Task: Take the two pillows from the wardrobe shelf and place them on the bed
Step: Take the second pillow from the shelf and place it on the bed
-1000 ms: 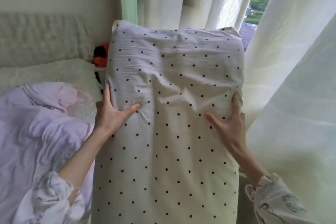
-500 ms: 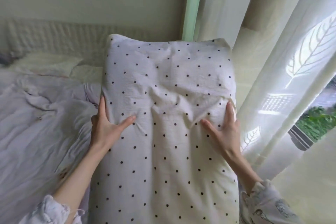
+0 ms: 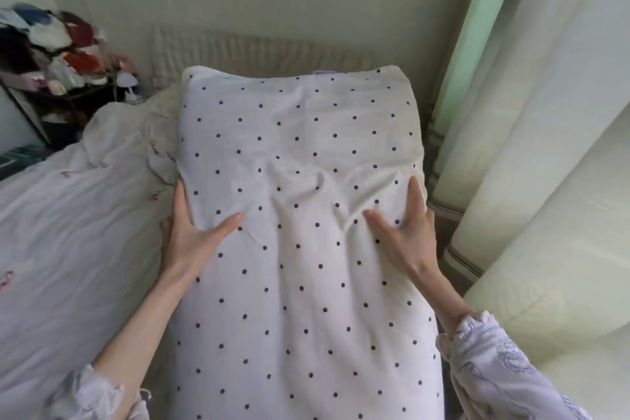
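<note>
A long white pillow [image 3: 300,147] with small dark dots fills the middle of the view, its far end pointing at the padded headboard [image 3: 255,51]. My left hand [image 3: 191,232] grips its left edge, thumb on top and fingers down the side. On the right edge, my right hand [image 3: 405,235] holds it the same way. The fabric creases between the two thumbs. The bed [image 3: 68,232], under a rumpled pale lilac duvet, lies to the left of and beneath the pillow. No second dotted pillow shows.
A cream cushion [image 3: 160,112] lies at the head of the bed, left of the pillow. Pale curtains [image 3: 545,147] hang close on the right. At the far left, a dark rack [image 3: 58,44] holds a heap of colourful small things.
The view has swung left, away from the window, and the pillow now hangs over the head of the bed. Both hands keep the same hold on its edges.
</note>
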`<state>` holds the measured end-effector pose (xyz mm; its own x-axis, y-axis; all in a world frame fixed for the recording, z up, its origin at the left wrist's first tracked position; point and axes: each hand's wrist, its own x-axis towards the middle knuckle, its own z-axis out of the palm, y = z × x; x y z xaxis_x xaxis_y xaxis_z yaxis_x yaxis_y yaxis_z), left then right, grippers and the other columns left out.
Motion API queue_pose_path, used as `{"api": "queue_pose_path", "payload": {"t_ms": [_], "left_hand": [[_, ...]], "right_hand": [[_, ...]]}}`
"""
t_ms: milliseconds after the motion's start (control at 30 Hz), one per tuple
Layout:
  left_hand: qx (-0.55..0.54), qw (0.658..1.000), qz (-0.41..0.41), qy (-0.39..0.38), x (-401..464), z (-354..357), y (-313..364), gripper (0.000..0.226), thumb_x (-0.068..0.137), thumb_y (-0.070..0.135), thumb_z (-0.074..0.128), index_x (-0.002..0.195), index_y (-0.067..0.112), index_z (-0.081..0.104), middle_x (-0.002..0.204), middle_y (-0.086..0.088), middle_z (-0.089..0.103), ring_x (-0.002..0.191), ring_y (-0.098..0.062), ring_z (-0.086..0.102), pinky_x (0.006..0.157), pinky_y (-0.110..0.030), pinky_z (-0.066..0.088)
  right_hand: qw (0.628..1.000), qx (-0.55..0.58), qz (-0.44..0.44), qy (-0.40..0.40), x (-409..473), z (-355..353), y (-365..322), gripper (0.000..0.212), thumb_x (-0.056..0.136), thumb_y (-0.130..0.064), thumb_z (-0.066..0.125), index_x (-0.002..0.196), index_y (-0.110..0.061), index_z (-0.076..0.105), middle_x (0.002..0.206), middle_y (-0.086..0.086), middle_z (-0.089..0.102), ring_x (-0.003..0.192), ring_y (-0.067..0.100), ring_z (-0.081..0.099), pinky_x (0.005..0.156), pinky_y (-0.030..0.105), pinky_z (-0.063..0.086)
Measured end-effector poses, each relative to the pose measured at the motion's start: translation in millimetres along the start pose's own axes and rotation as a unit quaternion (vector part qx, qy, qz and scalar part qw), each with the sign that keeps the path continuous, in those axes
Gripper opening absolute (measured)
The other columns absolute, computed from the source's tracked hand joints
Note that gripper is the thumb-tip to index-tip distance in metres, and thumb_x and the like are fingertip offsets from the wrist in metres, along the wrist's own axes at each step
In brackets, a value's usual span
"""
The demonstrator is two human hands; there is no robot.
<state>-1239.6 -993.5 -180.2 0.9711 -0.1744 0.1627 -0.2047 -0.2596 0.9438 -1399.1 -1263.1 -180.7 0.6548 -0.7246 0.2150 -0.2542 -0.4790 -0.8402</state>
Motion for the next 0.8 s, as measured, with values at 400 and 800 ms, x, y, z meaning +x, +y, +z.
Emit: {"api": "queue_pose_path", "payload": {"t_ms": [400,800], "left_hand": [[0.010,0.998,-0.061,0.030,210,125,12,0.111,0.046,0.063,0.076,0.134,0.059,0.010,0.139,0.000,0.041,0.122,-0.025,0.046,0.101,-0.046,0.042],[0.068,0.991,-0.088,0.078,373,272,38,0.110,0.056,0.057,0.078,0.141,0.049,0.007,0.131,-0.015,0.039,0.116,-0.036,0.047,0.097,-0.050,0.044]], "right_hand": [[1.000,-0.004,0.015,-0.002,257,54,10,0.096,0.065,-0.068,0.061,0.138,-0.053,0.001,0.132,0.006,0.038,0.091,0.013,0.038,0.081,0.031,0.035],[1.000,-0.010,-0.011,-0.008,488,69,55,0.096,0.067,-0.065,0.065,0.141,-0.047,0.006,0.134,0.009,0.040,0.097,0.012,0.034,0.082,0.032,0.032]]}}
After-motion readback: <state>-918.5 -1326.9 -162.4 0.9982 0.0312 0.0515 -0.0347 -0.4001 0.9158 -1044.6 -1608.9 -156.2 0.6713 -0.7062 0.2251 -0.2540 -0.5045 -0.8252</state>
